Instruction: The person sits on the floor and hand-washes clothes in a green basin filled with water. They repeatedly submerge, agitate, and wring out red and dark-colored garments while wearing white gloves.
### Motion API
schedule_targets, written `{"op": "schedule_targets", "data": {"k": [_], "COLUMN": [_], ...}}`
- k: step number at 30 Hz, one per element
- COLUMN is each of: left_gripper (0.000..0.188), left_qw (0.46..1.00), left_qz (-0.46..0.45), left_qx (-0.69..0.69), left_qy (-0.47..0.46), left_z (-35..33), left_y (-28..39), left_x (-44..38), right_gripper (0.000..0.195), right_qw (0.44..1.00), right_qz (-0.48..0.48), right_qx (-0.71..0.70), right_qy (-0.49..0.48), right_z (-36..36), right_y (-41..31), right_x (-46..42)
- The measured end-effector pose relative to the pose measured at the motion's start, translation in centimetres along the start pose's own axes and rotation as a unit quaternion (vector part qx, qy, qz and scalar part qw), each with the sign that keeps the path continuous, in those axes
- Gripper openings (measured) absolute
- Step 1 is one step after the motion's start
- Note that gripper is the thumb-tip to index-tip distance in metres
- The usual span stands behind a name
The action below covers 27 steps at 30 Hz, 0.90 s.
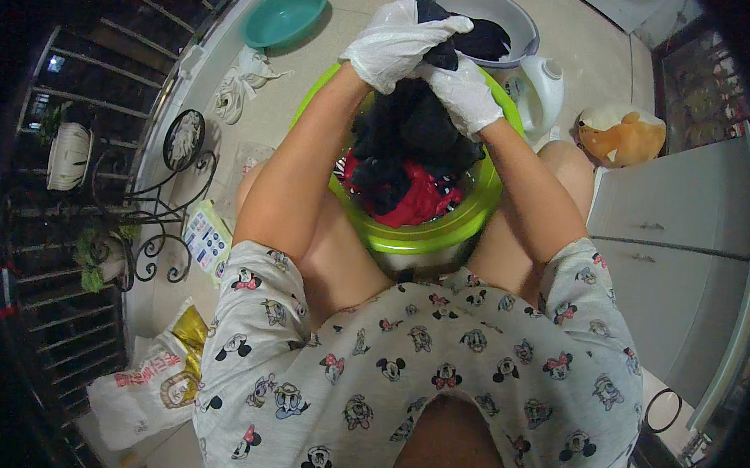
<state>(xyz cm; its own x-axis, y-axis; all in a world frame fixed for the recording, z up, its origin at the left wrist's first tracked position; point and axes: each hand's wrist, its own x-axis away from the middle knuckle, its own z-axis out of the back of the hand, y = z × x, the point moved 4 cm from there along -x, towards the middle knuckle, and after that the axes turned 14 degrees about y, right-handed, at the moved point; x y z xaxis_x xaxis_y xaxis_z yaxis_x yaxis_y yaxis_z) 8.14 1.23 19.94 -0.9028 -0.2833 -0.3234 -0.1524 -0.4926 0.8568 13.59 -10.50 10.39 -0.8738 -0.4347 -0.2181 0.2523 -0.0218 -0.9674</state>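
Both hands wear white disposable gloves and hold a wet-looking black garment [417, 120] above a lime-green basin [399, 244]. My left hand [389, 46] grips a bunched upper part of the cloth. Close beside it, a little lower and to the right, my right hand [461, 93] is closed on the same garment. The lower part of the black cloth hangs into the basin. Under it lies a red garment [414, 198], with black-and-white patterned cloth at its sides. The fingertips of my right hand are partly hidden behind the cloth.
A grey basin [528, 43] with dark cloth stands beyond the green one. A white detergent jug [541, 94] is at its right. A teal basin [284, 17], white shoes [230, 96] and a black metal plant stand [162, 212] are left. A plush toy [624, 137] sits by grey cabinets [665, 196].
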Motion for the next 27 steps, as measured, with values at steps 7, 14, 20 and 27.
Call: {"op": "schedule_targets", "data": {"k": [7, 14, 20, 27], "left_gripper": [0.052, 0.06, 0.036, 0.04], "left_qw": [0.984, 0.983, 0.962, 0.996], "left_qz": [0.173, 0.135, 0.125, 0.068], "left_qx": [0.004, -0.046, -0.242, 0.0], "left_qy": [-0.039, -0.116, -0.009, 0.06], "left_z": [3.9, -1.4, -0.7, 1.3], "left_y": [-4.8, -16.8, -16.8, -11.8], "left_x": [3.9, 9.5, 6.7, 3.3], "right_gripper": [0.059, 0.065, 0.105, 0.056], "right_qw": [0.99, 0.956, 0.983, 0.993], "right_qz": [-0.108, -0.213, -0.151, -0.097], "right_qx": [-0.033, -0.101, -0.029, -0.069], "right_qy": [0.079, 0.177, 0.101, 0.002], "right_z": [2.4, 5.0, 6.8, 4.8], "right_y": [-3.1, 2.6, 1.4, -1.4], "right_x": [0.8, -1.9, -2.9, -1.8]}}
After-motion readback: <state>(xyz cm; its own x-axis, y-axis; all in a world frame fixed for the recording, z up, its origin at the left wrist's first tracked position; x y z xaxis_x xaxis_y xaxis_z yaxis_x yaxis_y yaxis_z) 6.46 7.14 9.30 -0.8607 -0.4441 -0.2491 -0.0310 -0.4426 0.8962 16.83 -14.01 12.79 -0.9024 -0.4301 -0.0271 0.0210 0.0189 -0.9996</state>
